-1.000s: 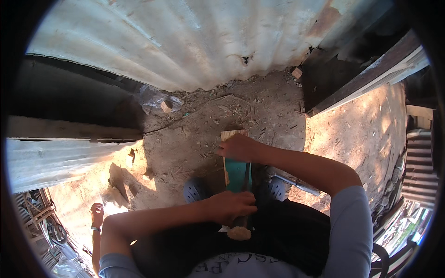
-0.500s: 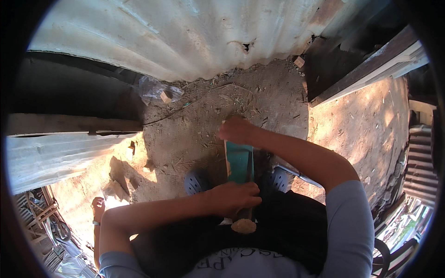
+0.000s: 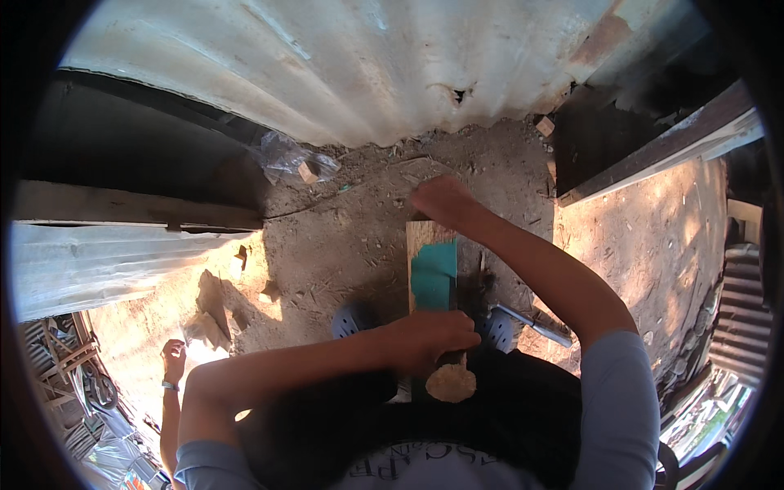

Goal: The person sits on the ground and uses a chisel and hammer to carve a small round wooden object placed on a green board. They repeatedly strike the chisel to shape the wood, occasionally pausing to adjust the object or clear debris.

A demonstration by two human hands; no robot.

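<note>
Beyond the far edge of the teal-painted rectangular wooden board (image 3: pixel 434 269), your right hand (image 3: pixel 439 201) can pass over the brown dirt ground (image 3: pixel 351 245). The grey corrugated metal sheet (image 3: pixel 343 73) blocks you at the ground's far edge; blue-grey perforated clogs (image 3: pixel 499 329) flank the board, and your left hand (image 3: pixel 433 339) bars its nearer part.

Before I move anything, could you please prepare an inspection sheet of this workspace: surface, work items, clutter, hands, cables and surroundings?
Surface: littered brown earthen ground, sunlit at both sides.
Work items: board, teal with a bare-wood far end; tan-ended piece, partly hidden.
Clutter: clear plastic and small wood block, ahead on the left.
Left hand: closed on the tan-ended piece.
Right hand: just beyond the board's far end; grasp unclear.
Cables: thin dark strand on the ground, cord or twig unclear.
Surroundings: corrugated metal sheet ahead; another person's hand at left.
</note>
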